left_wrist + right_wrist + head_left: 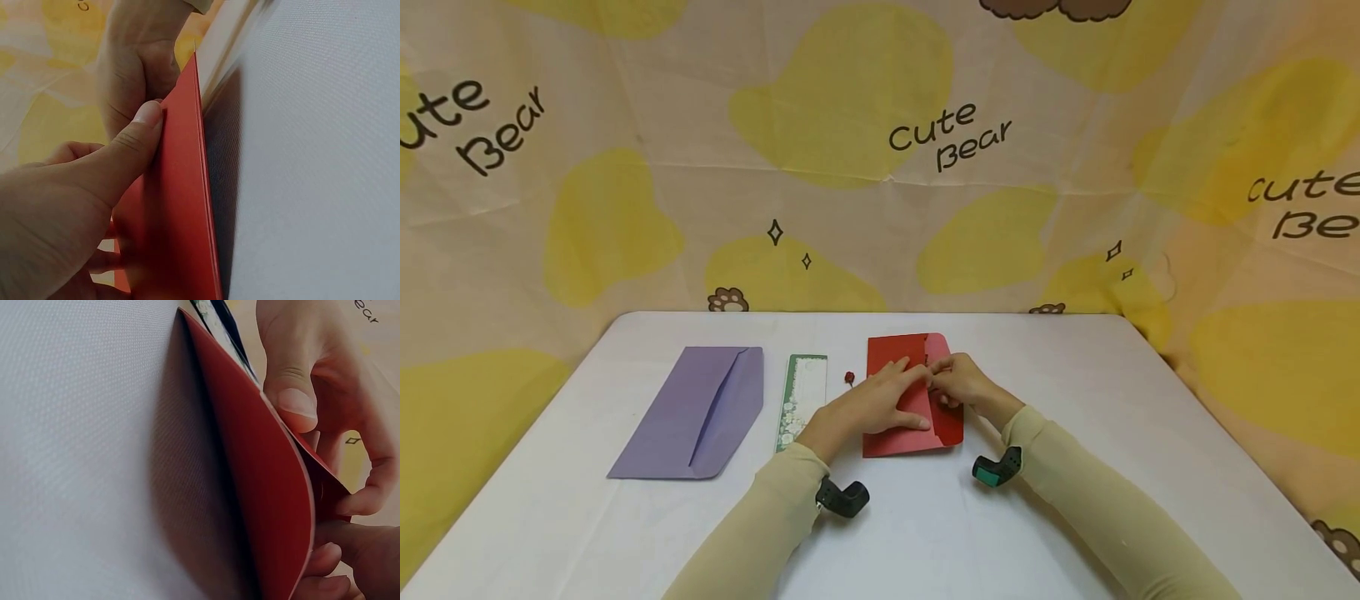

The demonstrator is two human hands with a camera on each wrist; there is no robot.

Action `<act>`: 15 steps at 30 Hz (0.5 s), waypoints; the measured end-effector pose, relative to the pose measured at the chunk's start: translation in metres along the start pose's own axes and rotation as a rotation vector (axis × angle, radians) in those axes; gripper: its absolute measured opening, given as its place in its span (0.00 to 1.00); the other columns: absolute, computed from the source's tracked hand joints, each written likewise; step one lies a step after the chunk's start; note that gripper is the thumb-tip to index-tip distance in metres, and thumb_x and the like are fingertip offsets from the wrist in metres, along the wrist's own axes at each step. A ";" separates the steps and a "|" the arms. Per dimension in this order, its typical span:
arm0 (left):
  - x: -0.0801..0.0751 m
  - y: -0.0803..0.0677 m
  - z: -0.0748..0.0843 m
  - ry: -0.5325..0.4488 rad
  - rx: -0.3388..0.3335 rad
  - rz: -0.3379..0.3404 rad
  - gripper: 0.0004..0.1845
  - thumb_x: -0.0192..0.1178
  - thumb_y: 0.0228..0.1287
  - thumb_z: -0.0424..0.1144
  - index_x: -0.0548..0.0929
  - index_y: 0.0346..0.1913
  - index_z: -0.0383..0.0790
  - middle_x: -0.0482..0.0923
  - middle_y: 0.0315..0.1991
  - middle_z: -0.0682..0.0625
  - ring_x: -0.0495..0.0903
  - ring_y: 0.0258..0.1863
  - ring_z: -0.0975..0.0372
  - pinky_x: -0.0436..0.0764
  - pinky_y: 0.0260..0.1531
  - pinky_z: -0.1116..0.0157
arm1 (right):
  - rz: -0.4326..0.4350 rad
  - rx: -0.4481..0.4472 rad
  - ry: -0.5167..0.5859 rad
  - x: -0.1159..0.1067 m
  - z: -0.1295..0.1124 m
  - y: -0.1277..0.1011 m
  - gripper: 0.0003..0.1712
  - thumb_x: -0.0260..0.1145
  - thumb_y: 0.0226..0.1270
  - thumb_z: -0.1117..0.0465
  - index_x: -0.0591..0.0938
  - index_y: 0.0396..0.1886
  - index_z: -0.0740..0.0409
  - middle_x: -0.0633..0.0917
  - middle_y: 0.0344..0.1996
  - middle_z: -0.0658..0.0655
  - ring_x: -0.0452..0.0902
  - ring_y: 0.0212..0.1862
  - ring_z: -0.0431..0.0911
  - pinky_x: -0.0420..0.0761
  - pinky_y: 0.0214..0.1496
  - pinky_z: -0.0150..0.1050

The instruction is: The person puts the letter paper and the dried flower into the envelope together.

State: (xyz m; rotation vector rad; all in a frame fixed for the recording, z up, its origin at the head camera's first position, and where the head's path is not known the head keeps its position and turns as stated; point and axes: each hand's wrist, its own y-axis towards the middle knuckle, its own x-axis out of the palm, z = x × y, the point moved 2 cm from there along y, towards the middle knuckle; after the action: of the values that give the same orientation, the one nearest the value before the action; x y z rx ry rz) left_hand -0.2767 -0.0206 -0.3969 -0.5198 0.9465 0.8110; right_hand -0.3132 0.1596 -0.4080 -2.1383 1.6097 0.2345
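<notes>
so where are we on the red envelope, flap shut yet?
Not yet. Done so far: the red envelope lies flat on the white table. In hand: the left hand presses its body while the right hand pinches the flap, which the right wrist view shows bowed up, not creased down. Left: the small red piece, green card and purple envelope lie untouched beside it.
</notes>
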 end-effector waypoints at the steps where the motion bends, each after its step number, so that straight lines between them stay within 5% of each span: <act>1: 0.000 0.000 0.000 0.000 0.000 -0.001 0.41 0.68 0.62 0.59 0.64 0.76 0.56 0.51 0.82 0.39 0.50 0.81 0.43 0.63 0.73 0.38 | -0.003 -0.002 0.004 0.000 0.000 0.000 0.08 0.60 0.67 0.70 0.81 0.42 0.69 0.75 0.14 0.48 0.68 0.16 0.36 0.69 0.19 0.27; 15: 0.001 0.001 0.000 0.009 0.006 0.004 0.36 0.68 0.62 0.58 0.67 0.71 0.57 0.53 0.81 0.39 0.52 0.81 0.43 0.67 0.70 0.37 | 0.006 -0.009 -0.060 0.000 -0.001 -0.001 0.12 0.59 0.66 0.69 0.83 0.46 0.70 0.75 0.15 0.48 0.68 0.16 0.36 0.69 0.19 0.27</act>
State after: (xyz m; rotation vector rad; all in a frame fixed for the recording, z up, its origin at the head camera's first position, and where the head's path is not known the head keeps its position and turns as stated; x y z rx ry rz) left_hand -0.2769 -0.0197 -0.3975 -0.5173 0.9584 0.8095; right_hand -0.3128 0.1589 -0.4070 -2.1127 1.5842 0.3051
